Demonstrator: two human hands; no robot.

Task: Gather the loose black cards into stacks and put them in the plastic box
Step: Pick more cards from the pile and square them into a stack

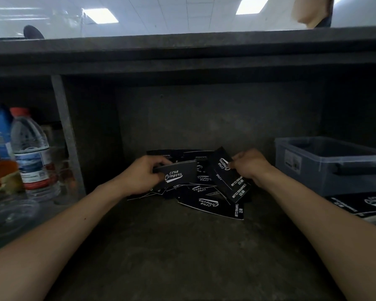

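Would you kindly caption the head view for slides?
Left hand grips a stack, right hand a card, over the pile near the box.

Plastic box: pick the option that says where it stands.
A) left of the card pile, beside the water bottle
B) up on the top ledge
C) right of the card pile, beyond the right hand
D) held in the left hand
C: the plastic box stands to the right of the card pile, past the right hand, and neither hand touches it.
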